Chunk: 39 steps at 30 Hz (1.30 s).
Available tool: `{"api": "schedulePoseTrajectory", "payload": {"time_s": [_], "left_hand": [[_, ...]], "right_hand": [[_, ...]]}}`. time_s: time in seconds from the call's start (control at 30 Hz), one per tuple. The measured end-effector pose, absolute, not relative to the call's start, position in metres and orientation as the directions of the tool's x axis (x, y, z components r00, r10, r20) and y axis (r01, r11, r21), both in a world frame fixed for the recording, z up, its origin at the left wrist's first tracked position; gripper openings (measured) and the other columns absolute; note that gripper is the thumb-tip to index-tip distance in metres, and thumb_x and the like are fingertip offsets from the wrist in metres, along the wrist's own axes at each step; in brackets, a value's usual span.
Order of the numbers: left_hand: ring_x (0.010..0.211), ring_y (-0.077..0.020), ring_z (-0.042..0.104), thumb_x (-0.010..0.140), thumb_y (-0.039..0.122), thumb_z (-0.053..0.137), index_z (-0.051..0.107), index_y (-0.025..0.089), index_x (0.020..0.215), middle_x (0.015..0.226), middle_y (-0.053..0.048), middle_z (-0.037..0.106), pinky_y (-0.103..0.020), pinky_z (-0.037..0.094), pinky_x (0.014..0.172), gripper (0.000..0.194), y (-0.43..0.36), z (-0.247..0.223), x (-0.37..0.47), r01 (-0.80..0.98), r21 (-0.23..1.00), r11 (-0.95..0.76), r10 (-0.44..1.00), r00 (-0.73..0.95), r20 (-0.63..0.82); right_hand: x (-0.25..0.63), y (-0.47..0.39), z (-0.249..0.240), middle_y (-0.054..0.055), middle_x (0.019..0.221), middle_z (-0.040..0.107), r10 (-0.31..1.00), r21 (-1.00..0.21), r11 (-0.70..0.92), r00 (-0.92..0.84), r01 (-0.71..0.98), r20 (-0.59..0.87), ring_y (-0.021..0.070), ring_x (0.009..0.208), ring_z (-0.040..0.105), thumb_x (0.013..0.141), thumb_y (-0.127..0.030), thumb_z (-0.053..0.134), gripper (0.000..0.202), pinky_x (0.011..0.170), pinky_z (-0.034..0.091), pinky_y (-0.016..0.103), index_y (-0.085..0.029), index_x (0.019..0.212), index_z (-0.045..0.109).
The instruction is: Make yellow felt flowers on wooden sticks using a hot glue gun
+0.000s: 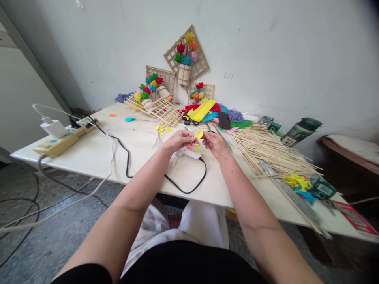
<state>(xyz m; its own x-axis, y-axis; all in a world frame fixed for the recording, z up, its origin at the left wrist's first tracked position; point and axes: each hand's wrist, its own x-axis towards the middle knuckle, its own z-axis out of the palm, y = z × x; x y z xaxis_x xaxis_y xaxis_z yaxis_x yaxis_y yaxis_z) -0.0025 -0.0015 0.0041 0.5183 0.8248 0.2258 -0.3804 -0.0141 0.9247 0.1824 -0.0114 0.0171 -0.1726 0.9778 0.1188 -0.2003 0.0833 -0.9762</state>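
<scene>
A small rounded yellow petal (198, 135) is pinched between the fingertips of both hands over the middle of the table. My left hand (181, 141) grips it from the left, closed at thumb and forefinger. On the other side my right hand (215, 144) closes on its right edge. Just below the hands lies a white glue gun (193, 154) with a black cord, partly hidden by my left hand. Orange and yellow scraps (197, 150) show beside it. More yellow petals (160, 129) lie to the left of my left hand.
Stick lattices with colourful flowers (186, 51) lean against the wall. Behind the hands are yellow felt strips (201, 110), scissors (189, 120) and a phone (224, 120). Wooden sticks (266, 148) cover the right side, near a dark bottle (302, 131). A power strip (66, 137) trails cables at left.
</scene>
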Motion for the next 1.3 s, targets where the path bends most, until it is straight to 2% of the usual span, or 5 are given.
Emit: {"api": "schedulePoseTrajectory", "payload": {"time_s": [0.33,0.7,0.9,1.07,1.3], "left_hand": [[0.051,-0.0071,0.057,0.053,0.035,0.087,0.07,0.01,0.068,0.068,-0.007,0.069,-0.019,0.041,0.05,0.035,-0.006,0.004,0.002,-0.274,0.961,0.023,0.793,0.59,0.15],[0.053,-0.0073,0.058,0.052,0.035,0.087,0.069,0.008,0.069,0.068,-0.007,0.069,-0.019,0.042,0.053,0.036,-0.007,0.004,0.005,-0.266,0.963,0.032,0.805,0.578,0.133],[0.052,-0.0072,0.056,0.056,0.034,0.085,0.069,0.009,0.07,0.069,-0.007,0.068,-0.021,0.042,0.053,0.032,-0.004,0.0,0.007,-0.28,0.96,0.011,0.812,0.563,0.155],[0.054,-0.0079,0.058,0.055,0.032,0.085,0.068,0.01,0.068,0.066,-0.005,0.067,-0.021,0.042,0.054,0.031,-0.001,0.002,0.004,-0.373,0.927,-0.046,0.882,0.421,0.213],[0.057,-0.0063,0.058,0.058,0.028,0.083,0.068,0.01,0.071,0.069,-0.004,0.069,-0.02,0.045,0.061,0.027,0.004,0.005,0.001,-0.451,0.885,-0.116,0.962,0.172,0.214]], "right_hand": [[0.173,-0.012,0.018,-0.006,0.048,0.053,0.987,-0.972,0.086,-0.114,-0.22,0.113,0.0047,0.039,0.04,0.056,-0.032,0.074,0.025,0.036,0.025,0.018,-0.018,0.073,0.062],[0.168,-0.009,0.018,-0.007,0.043,0.05,0.971,-0.963,0.234,-0.012,-0.134,0.238,0.0042,0.033,0.038,0.06,-0.029,0.073,0.023,0.032,0.023,0.017,-0.018,0.063,0.052],[0.165,-0.005,0.012,-0.006,0.049,0.054,0.947,-0.946,0.322,0.028,-0.042,0.321,0.0054,0.036,0.042,0.065,-0.035,0.07,0.023,0.034,0.031,0.018,-0.018,0.07,0.056],[0.167,-0.012,0.016,0.0,0.066,0.065,0.975,-0.974,0.219,-0.036,-0.055,0.221,0.008,0.048,0.055,0.069,-0.045,0.069,0.033,0.038,0.036,0.018,-0.018,0.084,0.06],[0.164,-0.023,0.013,0.007,0.065,0.068,0.944,-0.999,0.019,-0.329,0.047,0.002,0.0074,0.044,0.051,0.069,-0.049,0.072,0.037,0.036,0.033,0.018,-0.014,0.066,0.063]]}}
